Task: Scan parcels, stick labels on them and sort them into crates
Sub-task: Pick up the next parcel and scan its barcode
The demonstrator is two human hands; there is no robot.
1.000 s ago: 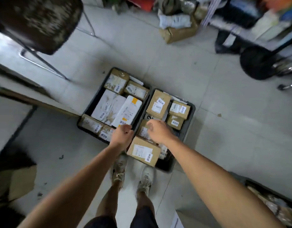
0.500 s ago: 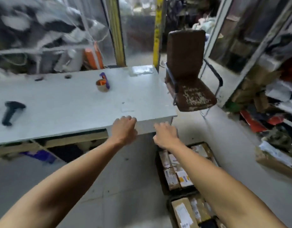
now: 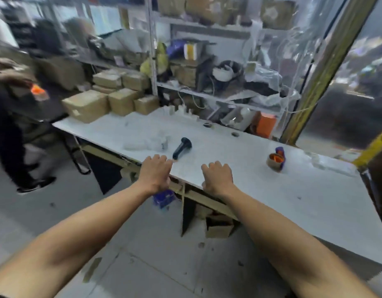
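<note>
1. Your left hand (image 3: 156, 173) hangs over the near edge of the white table (image 3: 271, 190), fingers loosely curled and close together, holding nothing
2. Your right hand (image 3: 218, 179) sits at the same edge further right, fingers bent down and together, also with nothing in it; whether it touches the tabletop, you cannot tell
3. The black scanner (image 3: 181, 147) lies flat on the table just beyond your left hand, untouched
4. The cardboard parcels (image 3: 112, 100) are stacked at the far left end of the table, well apart from both hands; none is in front of you
5. No crates and no sheet of labels show clearly here; the pale clutter (image 3: 149, 144) beside the scanner is too blurred to name
6. A tape roll (image 3: 276, 161) stands on the table to your right
7. Judged from this, no parcel in view is under way: scanning, labelling and sorting of that stack all remain, and taking up the scanner or a parcel looks like your next step
</note>
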